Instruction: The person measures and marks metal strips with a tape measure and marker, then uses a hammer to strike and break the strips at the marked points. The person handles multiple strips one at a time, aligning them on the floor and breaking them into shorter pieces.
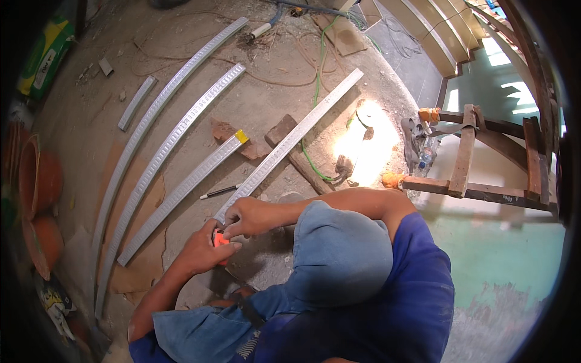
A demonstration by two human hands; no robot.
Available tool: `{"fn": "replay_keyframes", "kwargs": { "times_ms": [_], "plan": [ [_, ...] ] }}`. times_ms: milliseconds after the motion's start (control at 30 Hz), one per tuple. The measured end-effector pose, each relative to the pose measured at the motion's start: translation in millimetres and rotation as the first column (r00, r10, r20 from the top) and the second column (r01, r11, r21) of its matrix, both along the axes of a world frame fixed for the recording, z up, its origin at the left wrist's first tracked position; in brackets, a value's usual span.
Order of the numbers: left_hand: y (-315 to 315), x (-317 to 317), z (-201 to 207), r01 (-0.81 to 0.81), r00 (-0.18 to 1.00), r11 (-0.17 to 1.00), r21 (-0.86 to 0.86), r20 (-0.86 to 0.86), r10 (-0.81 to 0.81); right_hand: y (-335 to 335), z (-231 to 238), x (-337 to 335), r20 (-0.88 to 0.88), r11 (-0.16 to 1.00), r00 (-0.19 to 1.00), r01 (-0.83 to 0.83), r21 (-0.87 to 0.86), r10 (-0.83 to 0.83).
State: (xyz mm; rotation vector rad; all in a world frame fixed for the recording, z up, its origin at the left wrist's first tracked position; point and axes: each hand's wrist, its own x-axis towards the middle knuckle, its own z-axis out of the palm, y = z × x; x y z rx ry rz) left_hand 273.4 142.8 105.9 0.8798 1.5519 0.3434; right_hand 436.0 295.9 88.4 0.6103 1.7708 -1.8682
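Note:
My left hand [200, 249] is closed around a small orange-red thing [220, 239], mostly covered by fingers, so its kind cannot be made out. My right hand [254, 216] is curled at the near end of a long, straight, light-grey metal channel [296, 136], its thumb reaching toward the orange-red thing. The two hands nearly touch. Left of this channel lies a shorter slotted metal channel [181, 202] with a yellow tip [242, 136]. Between the two rests a dark marker-like stick [219, 192] with a pale end.
Two longer slotted channels [160, 148] [181, 54] and a short piece [137, 103] lie left. Beyond my right arm, a bright lamp [366, 142] trails a green cable [316, 91]. Wooden frame [466, 151] stands right; orange pots [42, 175] sit far left. Brick pieces [281, 129] lie ahead.

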Motion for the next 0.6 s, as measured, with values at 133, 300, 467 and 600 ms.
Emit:
{"fn": "replay_keyframes", "kwargs": {
  "times_ms": [133,300,467,600],
  "plan": [
    [25,0,13,0.111,0.990,0.994,-0.001,-0.083,-0.111,0,-29,10,-0.352,0.956,0.935,0.146,0.254,-0.050],
    [25,-3,28,0.141,0.990,0.990,0.005,0.028,-0.141,1,-8,14,-0.061,0.960,0.973,0.208,-0.187,-0.222],
    [2,-28,-18,-0.023,0.950,0.999,-0.047,0.310,0.037,23,-9,20,0.059,0.639,0.779,0.552,-0.536,-0.624],
    [-40,-58,-58,0.028,0.964,0.993,-0.115,0.268,0.004,95,-7,54,0.134,0.200,0.368,0.736,-0.647,-0.920]
  ]
}}
